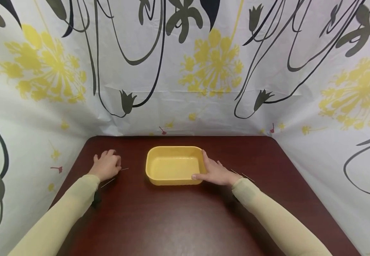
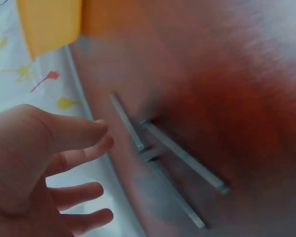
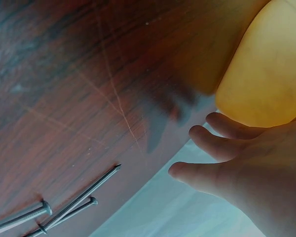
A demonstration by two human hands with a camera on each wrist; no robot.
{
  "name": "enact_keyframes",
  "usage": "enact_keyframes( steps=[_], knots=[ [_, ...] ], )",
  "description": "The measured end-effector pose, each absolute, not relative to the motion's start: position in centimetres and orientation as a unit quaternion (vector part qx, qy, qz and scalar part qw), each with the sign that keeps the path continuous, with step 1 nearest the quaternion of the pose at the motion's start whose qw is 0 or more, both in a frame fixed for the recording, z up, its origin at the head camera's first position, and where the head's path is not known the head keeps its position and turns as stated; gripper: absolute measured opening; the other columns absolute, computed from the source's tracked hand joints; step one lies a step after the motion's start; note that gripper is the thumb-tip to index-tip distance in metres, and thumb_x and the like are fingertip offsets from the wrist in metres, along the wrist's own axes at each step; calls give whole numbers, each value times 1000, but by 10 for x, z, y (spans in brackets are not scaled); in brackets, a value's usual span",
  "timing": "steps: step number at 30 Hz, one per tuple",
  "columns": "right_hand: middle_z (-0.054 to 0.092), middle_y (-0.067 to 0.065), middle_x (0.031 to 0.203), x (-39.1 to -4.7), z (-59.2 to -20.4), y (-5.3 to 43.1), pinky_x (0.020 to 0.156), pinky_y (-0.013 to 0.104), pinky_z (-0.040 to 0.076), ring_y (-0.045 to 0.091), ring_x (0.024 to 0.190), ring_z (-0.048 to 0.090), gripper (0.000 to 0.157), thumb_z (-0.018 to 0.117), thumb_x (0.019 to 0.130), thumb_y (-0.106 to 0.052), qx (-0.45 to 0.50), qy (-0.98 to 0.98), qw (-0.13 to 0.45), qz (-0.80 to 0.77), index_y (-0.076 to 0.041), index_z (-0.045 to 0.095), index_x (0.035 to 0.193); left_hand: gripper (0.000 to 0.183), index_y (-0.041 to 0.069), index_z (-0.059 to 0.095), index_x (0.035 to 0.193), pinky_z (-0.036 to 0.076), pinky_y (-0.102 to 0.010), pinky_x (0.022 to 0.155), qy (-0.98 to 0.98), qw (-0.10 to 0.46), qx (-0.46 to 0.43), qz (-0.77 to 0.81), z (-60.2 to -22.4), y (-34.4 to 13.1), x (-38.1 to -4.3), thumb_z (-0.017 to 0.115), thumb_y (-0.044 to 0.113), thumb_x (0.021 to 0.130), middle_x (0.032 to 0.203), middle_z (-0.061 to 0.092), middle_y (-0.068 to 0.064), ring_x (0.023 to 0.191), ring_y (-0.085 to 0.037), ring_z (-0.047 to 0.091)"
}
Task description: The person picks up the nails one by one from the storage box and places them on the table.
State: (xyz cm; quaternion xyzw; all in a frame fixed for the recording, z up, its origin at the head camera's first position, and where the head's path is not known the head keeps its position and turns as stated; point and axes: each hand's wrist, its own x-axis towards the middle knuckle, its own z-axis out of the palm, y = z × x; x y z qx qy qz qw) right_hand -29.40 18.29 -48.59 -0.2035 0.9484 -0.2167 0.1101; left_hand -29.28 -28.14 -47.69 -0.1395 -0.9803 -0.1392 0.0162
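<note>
At the table's left, my left hand [image 1: 106, 166] hovers by several loose nails; its fingers are spread and loosely bent, with nothing between them in the left wrist view. Three grey nails [image 2: 185, 155] lie close together there, apart from the fingertips. A yellow rectangular tray [image 1: 151, 177] stands near the table's back, its visible inside bare. Against the tray's right end rests my right hand [image 1: 217, 173], thumb at the front corner and fingers stretched along the side. In the right wrist view, several more nails [image 3: 86, 192] lie on the table beyond the outer fingers.
The dark red-brown table [image 1: 172, 220] has rounded back corners. White cloth [image 1: 159, 122] with yellow flowers and dark stems hangs around its back and sides. Something dark [image 1: 96, 199] shows under the left wrist.
</note>
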Motion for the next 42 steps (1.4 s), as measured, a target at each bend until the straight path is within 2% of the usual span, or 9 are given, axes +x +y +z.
enact_keyframes(
  steps=[5, 8, 12, 15, 20, 29, 33, 36, 42],
  knots=[
    [32, 14, 160, -294, -486, 182, 115, 66, 11, 31, 143, 36, 128, 54, 77, -86, -207, 949, 104, -216, -20, -18, 159, 10, 11, 69, 89, 16, -82, 98, -977, 32, -134, -161, -456, -286, -302, 64, 17, 96, 145, 42, -29, 135, -52, 32],
    [33, 15, 159, -294, -486, 183, 115, 66, 12, 31, 143, 37, 128, 55, 78, -86, -208, 949, 103, -214, -20, -18, 159, 12, 10, 68, 88, 27, -76, 97, -975, 53, -142, -163, -441, -286, -308, 63, 17, 97, 140, 46, -28, 132, -50, 37],
    [34, 15, 159, -295, -487, 183, 114, 66, 11, 31, 143, 36, 127, 55, 78, -86, -208, 949, 103, -215, -20, -18, 159, 10, 10, 66, 88, 43, -62, 83, -970, 82, -164, -158, -425, -278, -313, 65, 16, 95, 119, 56, -21, 112, -44, 51],
    [34, 15, 159, -296, -487, 184, 115, 66, 11, 30, 144, 34, 127, 54, 78, -87, -207, 949, 103, -213, -20, -18, 159, 8, 9, 66, 91, 44, -58, 79, -967, 91, -181, -155, -416, -265, -315, 67, 16, 94, 113, 58, -17, 105, -40, 52],
    [35, 16, 158, -295, -486, 184, 115, 65, 12, 28, 145, 33, 127, 53, 77, -87, -206, 949, 103, -214, -20, -18, 159, 15, 8, 68, 101, 43, -60, 86, -963, 91, -215, -137, -410, -229, -315, 71, 19, 92, 116, 58, -15, 109, -40, 52],
    [29, 16, 161, -296, -485, 185, 115, 66, 11, 30, 146, 32, 129, 54, 77, -87, -210, 949, 99, -214, -18, -17, 160, 21, 11, 72, 109, 49, -48, 82, -947, 44, -306, -81, -416, -151, -307, 74, 18, 89, 108, 62, -7, 101, -30, 56],
    [37, 16, 157, -298, -483, 185, 114, 67, 12, 30, 144, 36, 129, 55, 77, -86, -204, 951, 93, -213, -18, -16, 160, 8, 12, 73, 93, 52, -39, 78, -930, 7, -359, -77, -423, -121, -310, 75, 14, 86, 94, 67, 0, 88, -22, 62],
    [41, 16, 154, -299, -482, 185, 114, 67, 12, 29, 143, 38, 128, 56, 78, -85, -204, 950, 88, -217, -18, -15, 160, 7, 15, 69, 79, 49, -33, 70, -920, -36, -383, -76, -431, -100, -313, 75, 14, 82, 79, 63, 5, 74, -14, 58],
    [38, 17, 156, -296, -485, 184, 114, 67, 11, 30, 144, 35, 128, 55, 78, -86, -205, 949, 97, -218, -17, -14, 161, 4, 16, 76, 84, 50, -30, 71, -906, -108, -401, -83, -445, -69, -313, 77, 19, 86, 81, 66, 8, 75, -10, 59]
  ],
)
